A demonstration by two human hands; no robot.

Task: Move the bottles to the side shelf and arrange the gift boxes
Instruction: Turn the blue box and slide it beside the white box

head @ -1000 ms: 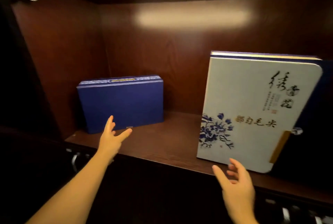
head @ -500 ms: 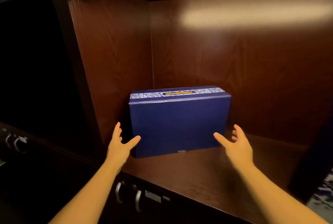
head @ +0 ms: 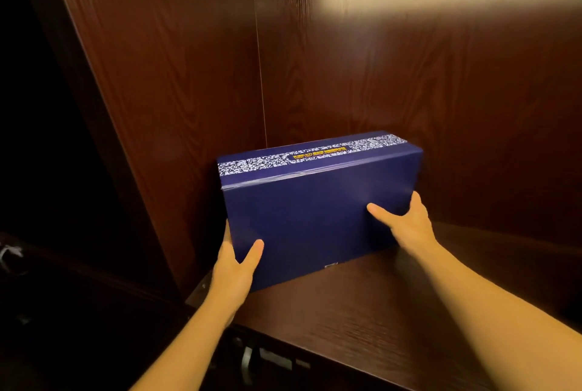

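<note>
blue gift box (head: 318,211) at frame centre, on shelf (head: 393,312) | left hand (head: 234,267), right hand (head: 406,227) clasp its two ends | seems stiff, smooth, maybe slippery; hold low at ends

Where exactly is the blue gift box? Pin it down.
Head view, centre: the blue gift box stands on the wooden shelf in its back-left corner, held between the left hand and right hand.
</note>
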